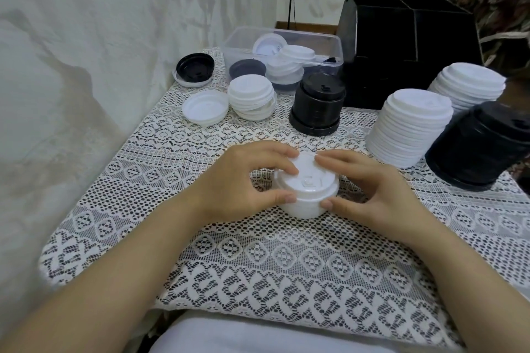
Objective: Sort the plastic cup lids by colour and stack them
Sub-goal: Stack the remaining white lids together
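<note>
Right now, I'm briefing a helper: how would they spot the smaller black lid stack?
Find the clear tub at the far side of the table. The smaller black stack stands before its right end; the bigger black stack sits at the right edge.

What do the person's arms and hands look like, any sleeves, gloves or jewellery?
Both forearms are bare up to the frame's edge, with no sleeves showing. The left hand and right hand wear no gloves, rings, watch or bracelet that I can see. The nails look short and plain. White clothing shows at the bottom edge.
</note>
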Available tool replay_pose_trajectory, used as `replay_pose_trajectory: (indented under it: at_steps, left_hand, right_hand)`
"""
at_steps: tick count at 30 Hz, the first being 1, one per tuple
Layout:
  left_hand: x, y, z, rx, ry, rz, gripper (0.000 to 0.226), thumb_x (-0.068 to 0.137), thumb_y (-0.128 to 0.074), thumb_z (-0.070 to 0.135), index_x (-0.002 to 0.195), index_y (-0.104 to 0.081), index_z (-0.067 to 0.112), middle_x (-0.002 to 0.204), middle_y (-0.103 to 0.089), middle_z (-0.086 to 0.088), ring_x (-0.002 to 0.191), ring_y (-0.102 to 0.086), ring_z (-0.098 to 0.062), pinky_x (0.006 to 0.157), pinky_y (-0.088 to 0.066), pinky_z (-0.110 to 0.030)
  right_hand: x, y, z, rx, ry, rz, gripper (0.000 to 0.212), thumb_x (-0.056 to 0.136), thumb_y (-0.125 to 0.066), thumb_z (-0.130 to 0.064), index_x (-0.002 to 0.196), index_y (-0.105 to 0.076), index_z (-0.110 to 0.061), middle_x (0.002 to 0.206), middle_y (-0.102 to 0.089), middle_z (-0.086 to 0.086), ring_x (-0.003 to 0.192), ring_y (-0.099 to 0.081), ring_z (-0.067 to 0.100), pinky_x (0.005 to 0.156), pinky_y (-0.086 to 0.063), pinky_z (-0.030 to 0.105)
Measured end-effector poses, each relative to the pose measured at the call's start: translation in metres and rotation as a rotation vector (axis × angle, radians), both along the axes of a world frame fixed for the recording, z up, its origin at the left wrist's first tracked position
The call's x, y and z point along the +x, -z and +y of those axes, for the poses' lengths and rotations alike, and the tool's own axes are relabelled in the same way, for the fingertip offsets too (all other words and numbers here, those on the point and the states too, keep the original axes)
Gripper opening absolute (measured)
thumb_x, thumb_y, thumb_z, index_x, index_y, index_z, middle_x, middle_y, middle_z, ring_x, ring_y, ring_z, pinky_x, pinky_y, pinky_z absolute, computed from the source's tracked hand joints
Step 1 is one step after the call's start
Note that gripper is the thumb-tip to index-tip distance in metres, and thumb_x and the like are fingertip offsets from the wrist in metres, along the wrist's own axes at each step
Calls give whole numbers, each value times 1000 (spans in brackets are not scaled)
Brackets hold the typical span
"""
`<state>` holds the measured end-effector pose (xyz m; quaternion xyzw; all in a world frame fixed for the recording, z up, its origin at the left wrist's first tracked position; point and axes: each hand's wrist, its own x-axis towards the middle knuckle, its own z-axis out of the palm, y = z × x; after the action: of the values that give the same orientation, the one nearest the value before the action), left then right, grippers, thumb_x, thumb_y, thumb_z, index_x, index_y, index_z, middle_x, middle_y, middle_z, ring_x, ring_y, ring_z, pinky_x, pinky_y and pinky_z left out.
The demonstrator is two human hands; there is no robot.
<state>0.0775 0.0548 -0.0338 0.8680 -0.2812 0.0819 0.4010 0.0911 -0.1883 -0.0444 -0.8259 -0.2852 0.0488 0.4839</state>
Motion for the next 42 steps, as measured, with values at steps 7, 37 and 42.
replay_pose_trajectory:
  at_steps: [7,37,42]
  left_hand:
    - [2,0,0,27,4,6,35,69,-71,48,101,-67,32,120,-58,21,119,-53,2,104,-38,-15]
    - [55,12,51,647,-871,-61,29,97,-44,20,116,-63,11,121,-60,-11,117,-50,-31,113,-19,-49]
    - [53,9,54,626,-889,-165,22,94,-53,21,100,-71,10,101,-66,-9,96,-58,-31,106,-27,-45]
  right_hand:
    - [-3,-5,1,-19,15,52,56,63,-73,-48,117,-60,-43,132,-51,-29,127,-44,-11,113,-38,31]
    - [1,2,2,37,41,102,56,57,-77,-54,112,-64,-52,127,-57,-33,125,-51,-3,111,-41,40]
    - [1,2,1,42,39,106,52,57,-78,-53,108,-68,-50,126,-57,-33,124,-52,-4,111,-41,39]
